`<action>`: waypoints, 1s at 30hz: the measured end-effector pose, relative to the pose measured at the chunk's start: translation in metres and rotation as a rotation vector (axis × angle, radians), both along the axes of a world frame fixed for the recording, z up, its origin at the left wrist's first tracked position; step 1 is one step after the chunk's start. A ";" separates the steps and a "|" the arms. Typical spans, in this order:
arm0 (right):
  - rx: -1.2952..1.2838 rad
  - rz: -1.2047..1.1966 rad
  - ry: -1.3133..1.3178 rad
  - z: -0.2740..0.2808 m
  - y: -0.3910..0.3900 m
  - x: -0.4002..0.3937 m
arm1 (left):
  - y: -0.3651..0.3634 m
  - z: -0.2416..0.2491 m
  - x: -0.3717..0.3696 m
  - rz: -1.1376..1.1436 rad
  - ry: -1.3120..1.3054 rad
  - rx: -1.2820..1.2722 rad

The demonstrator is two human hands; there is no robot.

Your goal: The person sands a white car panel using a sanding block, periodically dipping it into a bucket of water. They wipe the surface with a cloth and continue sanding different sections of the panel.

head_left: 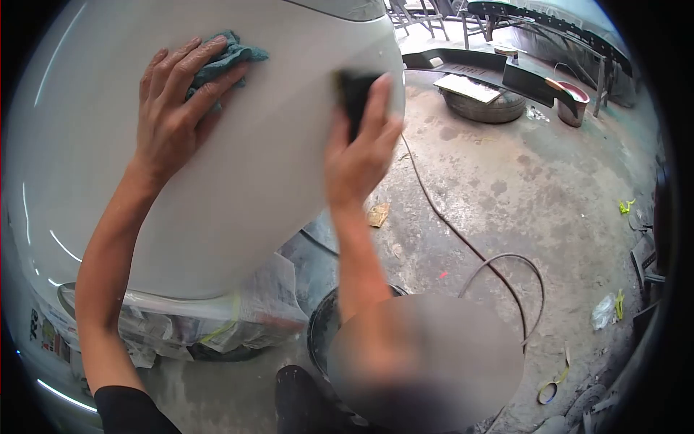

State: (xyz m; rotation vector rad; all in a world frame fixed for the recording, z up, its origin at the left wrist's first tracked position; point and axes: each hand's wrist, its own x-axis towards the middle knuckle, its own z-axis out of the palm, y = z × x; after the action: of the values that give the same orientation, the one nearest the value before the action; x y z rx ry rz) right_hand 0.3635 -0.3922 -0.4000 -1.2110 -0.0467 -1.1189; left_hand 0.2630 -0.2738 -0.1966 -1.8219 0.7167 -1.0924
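Bucket [318, 329] low, near knees, below right arm. Masking paper [238, 318] taped under white panel [238, 181]. Left hand [170, 116] flat on panel, fingers pinning rag [224, 61]. Right hand [358, 155] closed on dark block [356, 98], pressed at panel's right edge. Hose [463, 239] snakes across floor [520, 188]. Risk: block slipping off curved edge; foot snagging hose.

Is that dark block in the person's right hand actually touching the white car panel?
Touching. The head view shows the right hand pressing the dark block flat against the white panel, with no gap visible between them.
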 end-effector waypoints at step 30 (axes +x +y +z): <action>-0.321 -0.155 -0.181 -0.033 0.090 -0.104 | -0.004 0.002 0.001 -0.016 0.024 0.003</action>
State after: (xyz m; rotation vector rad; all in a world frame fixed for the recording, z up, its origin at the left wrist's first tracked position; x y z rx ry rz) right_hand 0.2599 -0.3021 -0.4335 -1.4115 -0.2835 -1.3926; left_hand 0.2637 -0.2775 -0.1946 -1.8328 0.7480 -1.0814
